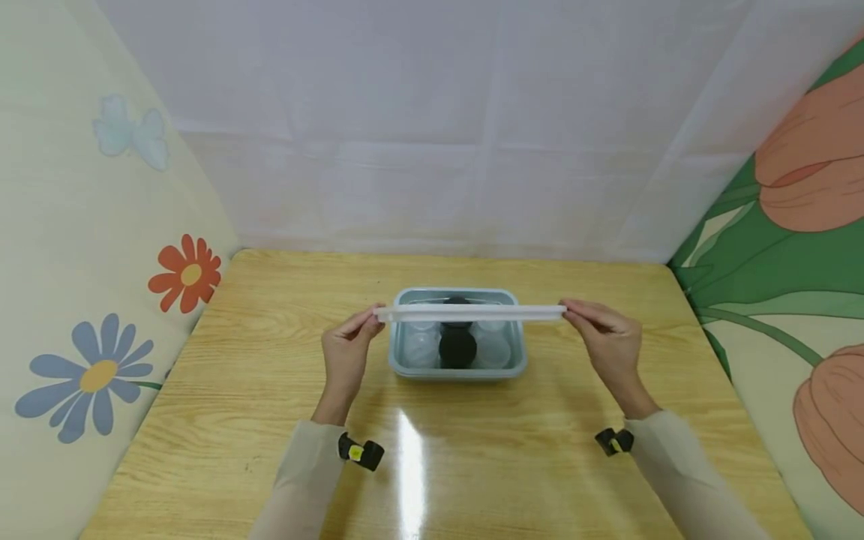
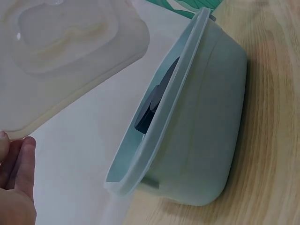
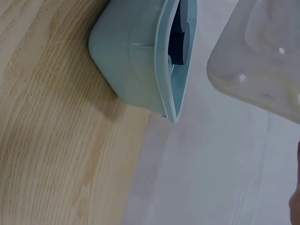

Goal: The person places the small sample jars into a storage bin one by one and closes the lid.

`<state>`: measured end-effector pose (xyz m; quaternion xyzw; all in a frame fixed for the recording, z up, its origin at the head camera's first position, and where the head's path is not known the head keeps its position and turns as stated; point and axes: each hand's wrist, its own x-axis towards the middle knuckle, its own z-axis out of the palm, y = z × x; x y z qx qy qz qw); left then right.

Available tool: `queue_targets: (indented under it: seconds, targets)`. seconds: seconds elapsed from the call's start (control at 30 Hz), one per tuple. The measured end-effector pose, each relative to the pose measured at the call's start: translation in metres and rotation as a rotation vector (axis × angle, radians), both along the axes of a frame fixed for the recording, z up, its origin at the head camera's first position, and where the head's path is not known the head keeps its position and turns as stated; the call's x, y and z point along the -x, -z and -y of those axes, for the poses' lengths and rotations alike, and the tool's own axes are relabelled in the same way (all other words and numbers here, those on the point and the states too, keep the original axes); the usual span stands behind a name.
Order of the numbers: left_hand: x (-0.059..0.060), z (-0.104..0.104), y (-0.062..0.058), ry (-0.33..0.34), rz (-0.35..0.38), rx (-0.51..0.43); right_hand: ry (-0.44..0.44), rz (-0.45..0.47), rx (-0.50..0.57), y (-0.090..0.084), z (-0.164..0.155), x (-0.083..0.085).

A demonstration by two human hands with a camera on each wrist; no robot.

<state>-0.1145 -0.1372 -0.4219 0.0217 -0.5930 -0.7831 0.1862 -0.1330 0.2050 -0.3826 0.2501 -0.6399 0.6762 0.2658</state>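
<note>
A whitish translucent lid (image 1: 472,313) is held up above a pale blue-green plastic box (image 1: 400,369), seen almost edge-on from the head. My left hand (image 1: 347,356) pinches the lid's left end between thumb and fingers. At the opposite end my right hand (image 1: 610,341) pinches it the same way. Inside the box stand several round-topped items: a black one (image 1: 457,348) in front, another black one behind it, and clear ones (image 1: 493,349) at the sides. The lid (image 2: 70,56) is apart from the box rim (image 2: 161,122) in the left wrist view.
The box stands on a wood-grain table (image 1: 270,330). A white cloth backdrop (image 1: 432,150) hangs along the far edge. Flower-printed panels flank the table, left (image 1: 61,247) and right (image 1: 796,300). Each wrist wears a small black camera mount (image 1: 361,452).
</note>
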Motion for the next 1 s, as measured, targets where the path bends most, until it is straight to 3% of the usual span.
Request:
queue_targets:
  seconds: [0.13, 0.27, 0.37, 0.5, 0.6, 0.77, 1.0]
  targets:
    - [0.000, 0.000, -0.002, -0.027, 0.016, -0.014, 0.037, 0.009, 0.010, 0.000, 0.003, 0.000]
    - [-0.001, 0.001, -0.003, -0.039, 0.023, -0.021, 0.092, 0.080, -0.040, -0.001, 0.004, -0.001]
    - [-0.001, 0.002, -0.002, -0.033, 0.015, -0.030, 0.102, 0.156, -0.082, -0.003, 0.003, -0.001]
    - [-0.001, 0.003, -0.002, -0.036, 0.011, -0.036, 0.055, 0.282, -0.048, -0.004, 0.004, 0.000]
    - [-0.001, 0.002, -0.002, -0.047, 0.021, -0.019, 0.077, 0.392, -0.033, -0.003, 0.005, 0.002]
    - [-0.002, 0.002, -0.001, -0.050, 0.083, 0.022, 0.138, 0.556, -0.090, -0.001, 0.005, 0.008]
    - [-0.006, 0.000, 0.004, -0.043, 0.251, 0.001, 0.085, 0.677, -0.072, 0.002, 0.006, 0.023]
